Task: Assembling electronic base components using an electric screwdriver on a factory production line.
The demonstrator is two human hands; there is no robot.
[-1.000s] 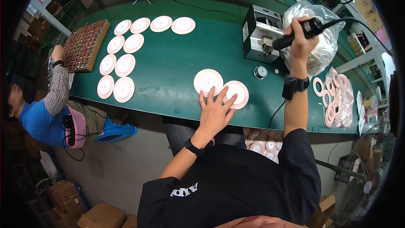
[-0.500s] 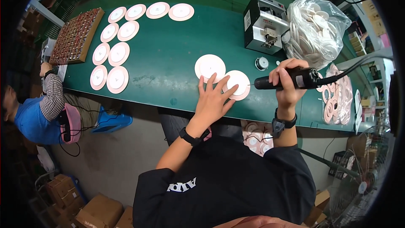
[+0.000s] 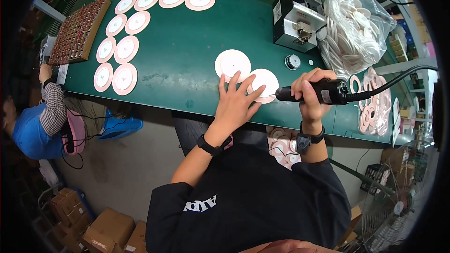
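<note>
My right hand [image 3: 311, 105] is wrapped around a black corded electric screwdriver [image 3: 333, 92], held almost level above the green table. The thin bit points left, over the white centre of a round pink-rimmed disc [image 3: 260, 78]; whether it touches cannot be made out. With fingers spread, my left hand [image 3: 234, 105] lies flat across the near parts of that disc and of a second one [image 3: 229, 60] touching it on the left. A small dark dot marks the middle of the second disc. Part of both discs is hidden under my fingers.
Several similar discs [image 3: 124, 78] stand in rows at the left, beside a tray of small parts [image 3: 79, 33]. A black-and-silver machine [image 3: 297, 18], a round metal part [image 3: 292, 62], a bag of white discs [image 3: 354, 28] and pink rings [image 3: 372, 105] occupy the right. A co-worker [image 3: 40, 126] sits left.
The screwdriver has shifted left, bringing its bit from the disc's right edge to over its white centre. My left hand keeps its place on the discs. The whole view has shifted slightly.
</note>
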